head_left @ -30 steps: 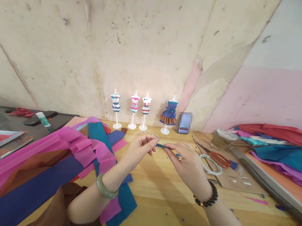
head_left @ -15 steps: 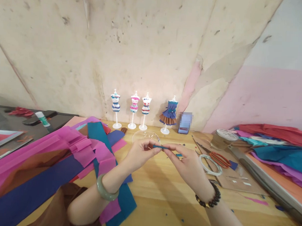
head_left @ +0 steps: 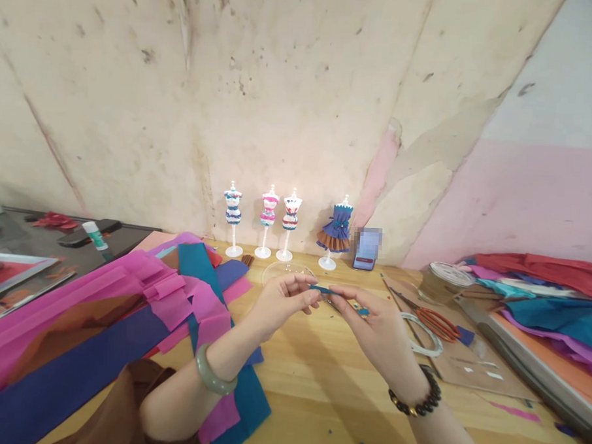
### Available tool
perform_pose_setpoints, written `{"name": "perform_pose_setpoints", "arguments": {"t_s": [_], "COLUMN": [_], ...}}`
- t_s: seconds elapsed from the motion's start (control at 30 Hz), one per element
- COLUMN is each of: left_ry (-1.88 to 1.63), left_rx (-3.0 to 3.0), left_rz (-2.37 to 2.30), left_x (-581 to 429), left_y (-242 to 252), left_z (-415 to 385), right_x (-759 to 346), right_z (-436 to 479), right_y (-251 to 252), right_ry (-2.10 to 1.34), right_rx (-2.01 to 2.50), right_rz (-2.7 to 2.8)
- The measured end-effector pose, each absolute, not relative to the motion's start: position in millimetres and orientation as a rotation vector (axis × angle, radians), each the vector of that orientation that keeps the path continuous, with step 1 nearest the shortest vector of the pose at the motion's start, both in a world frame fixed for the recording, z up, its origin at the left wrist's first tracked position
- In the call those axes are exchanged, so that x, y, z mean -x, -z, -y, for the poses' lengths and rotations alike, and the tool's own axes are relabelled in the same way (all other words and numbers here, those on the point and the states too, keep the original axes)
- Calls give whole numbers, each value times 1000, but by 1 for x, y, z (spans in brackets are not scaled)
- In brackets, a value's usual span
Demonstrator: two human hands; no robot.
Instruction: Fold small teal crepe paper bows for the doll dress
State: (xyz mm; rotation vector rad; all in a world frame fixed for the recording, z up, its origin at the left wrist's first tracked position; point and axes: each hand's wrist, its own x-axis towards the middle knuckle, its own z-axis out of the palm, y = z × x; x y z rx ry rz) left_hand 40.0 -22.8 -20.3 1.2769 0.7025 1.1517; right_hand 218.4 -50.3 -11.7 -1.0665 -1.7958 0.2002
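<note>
Fingertips of the left hand point(head_left: 283, 304) and right hand point(head_left: 380, 325) have parted slightly since the earlier frame. Both pinch a narrow, flat teal strip point(head_left: 324, 290) just below frame centre. Behind sit a shallow, round, clear dish point(head_left: 266, 271) and four miniature white dress forms point(head_left: 290, 220). Long magenta, brown and blue sheets point(head_left: 104, 282) crowd the left; orange-handled metal scissors point(head_left: 439, 324) and a thin white ring point(head_left: 430, 352) edge the right. Bare wooden tabletop point(head_left: 301, 392) opens at lower centre.
</note>
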Motion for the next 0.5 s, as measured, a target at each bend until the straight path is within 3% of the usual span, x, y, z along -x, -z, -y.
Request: {"name": "perform_pose_setpoints", "arguments": {"t_s": [0.5], "left_ry": [-1203], "left_rx": [-1328], "left_rz": [-696], "left_x": [-41], "left_y": [21], "left_z": [24], "right_x": [-212], "right_z": [53], "right_y": [11], "right_ry": [-267], "right_rx": [1029], "right_rz": [1790]}}
